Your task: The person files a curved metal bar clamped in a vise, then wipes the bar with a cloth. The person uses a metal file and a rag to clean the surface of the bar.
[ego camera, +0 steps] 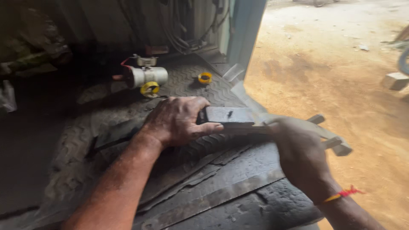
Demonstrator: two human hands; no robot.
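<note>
My left hand (177,121) grips the near end of a dark flat rectangular metal block (228,116) that lies on a black ribbed rubber mat (128,145). My right hand (300,155) is closed around the handle of a grey metal tool (336,142) whose forked end sticks out to the right, past the mat's edge. The tool's shaft runs left toward the block, just under it. A red and yellow thread is tied around my right wrist (343,194).
A white cylindrical part with a red end (145,76) lies at the back of the mat. Two yellow rings (150,88) (205,77) sit near it. Cables hang against the dark wall behind. Sandy ground (341,76) stretches to the right, with a stone block (395,80) on it.
</note>
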